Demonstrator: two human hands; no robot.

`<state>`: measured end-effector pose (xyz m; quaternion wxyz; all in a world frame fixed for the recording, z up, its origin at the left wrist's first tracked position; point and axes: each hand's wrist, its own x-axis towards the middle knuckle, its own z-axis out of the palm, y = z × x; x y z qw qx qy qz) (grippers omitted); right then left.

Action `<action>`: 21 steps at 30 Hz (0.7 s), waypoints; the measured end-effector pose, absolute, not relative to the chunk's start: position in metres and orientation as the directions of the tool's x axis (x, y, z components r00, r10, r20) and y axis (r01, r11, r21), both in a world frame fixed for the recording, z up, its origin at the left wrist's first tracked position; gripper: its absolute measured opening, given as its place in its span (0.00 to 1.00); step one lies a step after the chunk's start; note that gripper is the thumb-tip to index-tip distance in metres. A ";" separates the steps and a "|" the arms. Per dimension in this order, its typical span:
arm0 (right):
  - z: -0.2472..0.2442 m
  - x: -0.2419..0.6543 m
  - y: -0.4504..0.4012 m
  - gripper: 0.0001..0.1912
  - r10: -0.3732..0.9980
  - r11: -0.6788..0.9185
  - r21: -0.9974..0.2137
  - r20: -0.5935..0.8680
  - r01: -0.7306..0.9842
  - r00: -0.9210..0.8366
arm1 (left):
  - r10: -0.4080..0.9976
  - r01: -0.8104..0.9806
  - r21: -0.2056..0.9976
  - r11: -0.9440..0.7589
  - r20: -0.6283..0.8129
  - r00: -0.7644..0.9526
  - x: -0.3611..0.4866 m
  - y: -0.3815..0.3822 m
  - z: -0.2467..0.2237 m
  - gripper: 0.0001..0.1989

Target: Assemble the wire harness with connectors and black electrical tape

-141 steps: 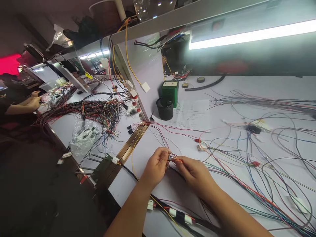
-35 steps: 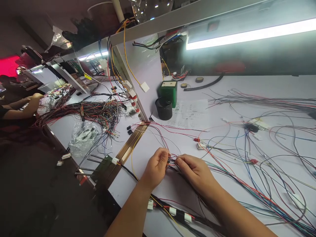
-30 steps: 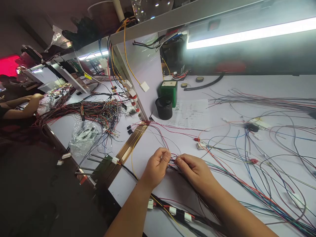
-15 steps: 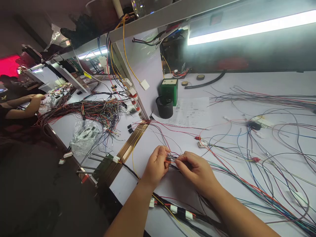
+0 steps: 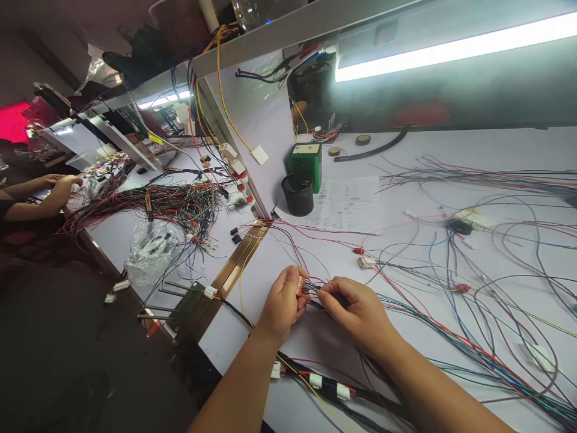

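Observation:
My left hand (image 5: 280, 304) is closed around a small connector (image 5: 300, 287), pale with orange showing along its edge and partly covered by the fingers. Several thin dark and red wires (image 5: 312, 288) run out of it towards my right hand (image 5: 354, 305). The thumb and forefinger of that hand pinch together at a thin wire among them, though its tip is hidden. Both hands are just above the white table (image 5: 324, 340). Below them lies a black-wrapped harness (image 5: 330, 385) with white connectors on it.
A black mesh cup (image 5: 297, 195) and a green box (image 5: 307, 162) stand behind on a printed sheet (image 5: 347, 201). Loose wires (image 5: 451, 325) spread over the right side. Past a wooden strip (image 5: 234, 264) lies a large wire bundle (image 5: 171, 204). A co-worker's arms (image 5: 42, 198) show far left.
The whole view has shifted slightly, with things appearing a little further left. More of the connector shows in my left hand. Both hands keep nearly the same pose.

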<state>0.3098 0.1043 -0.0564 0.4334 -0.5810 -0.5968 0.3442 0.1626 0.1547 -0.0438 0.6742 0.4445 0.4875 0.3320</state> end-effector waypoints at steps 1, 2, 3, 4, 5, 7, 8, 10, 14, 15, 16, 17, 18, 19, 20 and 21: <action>-0.056 0.310 0.104 0.09 0.992 0.082 -0.916 0.111 0.393 0.052 | 0.879 -0.017 0.920 0.391 -0.368 0.304 0.163 0.155 -0.044 0.24; -0.056 0.310 0.105 0.09 0.993 0.077 -0.919 0.106 0.387 0.054 | 0.878 -0.022 0.918 0.395 -0.370 0.303 0.163 0.155 -0.044 0.24; -0.055 0.310 0.105 0.09 0.994 0.067 -0.926 0.095 0.372 0.057 | 0.878 -0.029 0.918 0.397 -0.370 0.304 0.162 0.155 -0.044 0.24; -0.054 0.310 0.105 0.10 0.994 0.052 -0.936 0.080 0.347 0.068 | 0.878 -0.039 0.917 0.396 -0.366 0.307 0.162 0.155 -0.043 0.24; -0.053 0.311 0.105 0.11 0.995 0.030 -0.948 0.058 0.316 0.082 | 0.879 -0.049 0.917 0.396 -0.363 0.311 0.162 0.155 -0.043 0.24; -0.051 0.311 0.105 0.12 0.993 -0.021 -0.968 0.008 0.251 0.115 | 0.875 -0.070 0.912 0.404 -0.362 0.322 0.163 0.155 -0.043 0.24; -0.050 0.311 0.105 0.13 0.992 -0.041 -0.972 -0.012 0.229 0.128 | 0.870 -0.077 0.908 0.411 -0.366 0.329 0.163 0.155 -0.043 0.24; -0.048 0.311 0.106 0.12 0.990 -0.057 -0.976 -0.028 0.212 0.138 | 0.865 -0.081 0.902 0.424 -0.377 0.332 0.163 0.155 -0.043 0.24; -0.048 0.311 0.106 0.12 0.990 -0.066 -0.977 -0.040 0.200 0.132 | 0.859 -0.079 0.896 0.436 -0.388 0.334 0.163 0.156 -0.044 0.23; -0.048 0.311 0.106 0.12 0.991 -0.067 -0.978 -0.041 0.200 0.130 | 0.858 -0.081 0.895 0.439 -0.390 0.335 0.162 0.156 -0.044 0.24; -0.049 0.312 0.106 0.12 0.991 -0.067 -0.977 -0.042 0.201 0.127 | 0.857 -0.083 0.894 0.441 -0.391 0.336 0.162 0.156 -0.045 0.24; -0.049 0.312 0.107 0.12 0.991 -0.067 -0.977 -0.042 0.204 0.124 | 0.857 -0.084 0.893 0.442 -0.392 0.335 0.162 0.156 -0.045 0.24; -0.049 0.312 0.107 0.12 0.992 -0.067 -0.976 -0.042 0.206 0.121 | 0.857 -0.084 0.893 0.442 -0.393 0.333 0.162 0.156 -0.045 0.24; -0.049 0.312 0.107 0.12 0.992 -0.066 -0.976 -0.042 0.207 0.118 | 0.858 -0.084 0.893 0.442 -0.394 0.329 0.162 0.156 -0.045 0.23; -0.048 0.312 0.107 0.12 0.993 -0.064 -0.976 -0.041 0.206 0.114 | 0.860 -0.083 0.894 0.440 -0.393 0.325 0.163 0.155 -0.045 0.23; -0.048 0.312 0.107 0.11 0.993 -0.062 -0.977 -0.041 0.203 0.109 | 0.861 -0.084 0.895 0.439 -0.392 0.323 0.163 0.155 -0.045 0.23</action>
